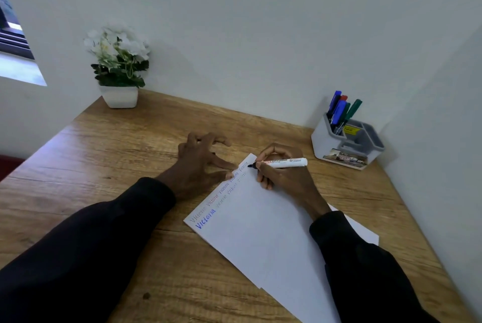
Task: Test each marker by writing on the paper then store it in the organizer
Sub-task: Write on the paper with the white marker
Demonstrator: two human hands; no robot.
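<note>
Step in hand: test-writing. The right hand (284,174) pinches the uncapped white marker (283,162) near its tip, fingers curled round the barrel, with the black nib on the paper (260,223) at its far corner, just ahead of the fingertips. Just left of that, the left hand (198,166) is splayed on the desk (117,166), fingers straight, tips pressing the sheet's edge. To do it well, I'd hold that pin firm, since the nib works right at the corner where a sheet lifts easiest. Use light pressure, write a short word, check the line is solid. No cap in view, so find it before storing. Beyond and right of the right hand, well apart, sits the organizer (319,140). Its tall compartment holds capped markers (339,111): blue, red, green. The low trays show something yellow; otherwise can't tell.
</note>
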